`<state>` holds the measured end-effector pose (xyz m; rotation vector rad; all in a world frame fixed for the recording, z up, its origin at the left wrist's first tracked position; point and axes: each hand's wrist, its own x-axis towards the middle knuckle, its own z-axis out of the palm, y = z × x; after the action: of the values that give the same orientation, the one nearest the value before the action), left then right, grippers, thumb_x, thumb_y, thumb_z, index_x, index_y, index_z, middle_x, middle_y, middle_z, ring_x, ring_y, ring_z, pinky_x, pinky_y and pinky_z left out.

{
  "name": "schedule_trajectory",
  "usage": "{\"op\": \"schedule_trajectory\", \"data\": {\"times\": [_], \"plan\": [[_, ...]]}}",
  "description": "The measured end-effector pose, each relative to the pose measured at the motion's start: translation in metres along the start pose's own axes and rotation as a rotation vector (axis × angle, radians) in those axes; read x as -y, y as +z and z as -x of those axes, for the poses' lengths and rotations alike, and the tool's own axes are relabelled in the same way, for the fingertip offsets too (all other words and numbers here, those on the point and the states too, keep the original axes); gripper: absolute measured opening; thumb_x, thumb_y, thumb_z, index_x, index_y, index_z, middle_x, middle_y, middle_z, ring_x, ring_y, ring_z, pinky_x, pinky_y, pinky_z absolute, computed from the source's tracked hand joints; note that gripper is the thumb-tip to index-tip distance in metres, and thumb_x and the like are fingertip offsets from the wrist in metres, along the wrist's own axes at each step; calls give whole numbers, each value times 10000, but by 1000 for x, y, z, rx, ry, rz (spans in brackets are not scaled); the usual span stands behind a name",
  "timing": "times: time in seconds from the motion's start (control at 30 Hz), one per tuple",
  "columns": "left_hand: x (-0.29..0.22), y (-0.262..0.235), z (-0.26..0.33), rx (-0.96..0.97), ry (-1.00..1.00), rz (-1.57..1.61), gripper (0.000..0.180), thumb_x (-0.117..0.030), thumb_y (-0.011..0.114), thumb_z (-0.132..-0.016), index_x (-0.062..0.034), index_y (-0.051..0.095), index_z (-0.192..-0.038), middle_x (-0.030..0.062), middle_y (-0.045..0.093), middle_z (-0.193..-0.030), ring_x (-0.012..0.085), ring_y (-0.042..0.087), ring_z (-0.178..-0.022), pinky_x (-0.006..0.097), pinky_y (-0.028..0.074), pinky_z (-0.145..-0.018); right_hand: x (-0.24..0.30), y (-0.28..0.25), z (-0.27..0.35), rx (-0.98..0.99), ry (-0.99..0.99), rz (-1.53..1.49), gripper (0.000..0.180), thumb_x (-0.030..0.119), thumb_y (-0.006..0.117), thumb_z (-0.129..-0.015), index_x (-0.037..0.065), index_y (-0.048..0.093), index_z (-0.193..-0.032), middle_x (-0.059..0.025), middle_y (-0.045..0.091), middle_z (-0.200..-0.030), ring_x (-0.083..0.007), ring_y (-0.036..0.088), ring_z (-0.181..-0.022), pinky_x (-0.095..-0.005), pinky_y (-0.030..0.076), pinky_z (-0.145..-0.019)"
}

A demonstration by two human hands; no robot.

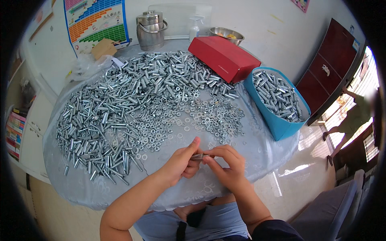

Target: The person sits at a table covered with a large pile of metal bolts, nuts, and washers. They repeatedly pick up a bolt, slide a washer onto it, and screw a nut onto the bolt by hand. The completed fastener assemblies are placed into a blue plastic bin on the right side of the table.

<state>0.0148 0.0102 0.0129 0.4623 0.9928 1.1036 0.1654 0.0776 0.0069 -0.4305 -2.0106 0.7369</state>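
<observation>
Wall chart (pixel 94 24), blue-bordered with stepped colour bands: one heading line of dark Chinese characters legible; cell print too small to read. Red box (pixel 223 56): short pale lettering on the front (unreadable at this size). Book spines (pixel 15 130), left shelf: printed, likewise illegible.

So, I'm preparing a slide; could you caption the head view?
Left hand and right hand hold a metal piece over a table strewn with metal cylinders and washers.
</observation>
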Motion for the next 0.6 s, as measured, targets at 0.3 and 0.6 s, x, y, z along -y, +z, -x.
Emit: {"op": "schedule_trajectory", "data": {"times": [0.3,0.6], "plan": [[8,-7,-6,-243,186,-40,450,-392,438,-916,-128,366,-558,-43,287,-482,70,225,-380,247,147,-369,-14,-17,-14,-20,112,191,182,107,705,-722,62,640,-886,-88,617,-850,-225,575,-701,-322,455,-610],[3,3,-2,-262,162,-103,452,-393,426,-915,-127,348,-557,-52,331,-516,46,231,-408,222,185,-383,-51,-92,7,40,514,554,184,164,700,-722,54,679,-869,-90,590,-806,-224,554,-674,-318,453,-619]]}}
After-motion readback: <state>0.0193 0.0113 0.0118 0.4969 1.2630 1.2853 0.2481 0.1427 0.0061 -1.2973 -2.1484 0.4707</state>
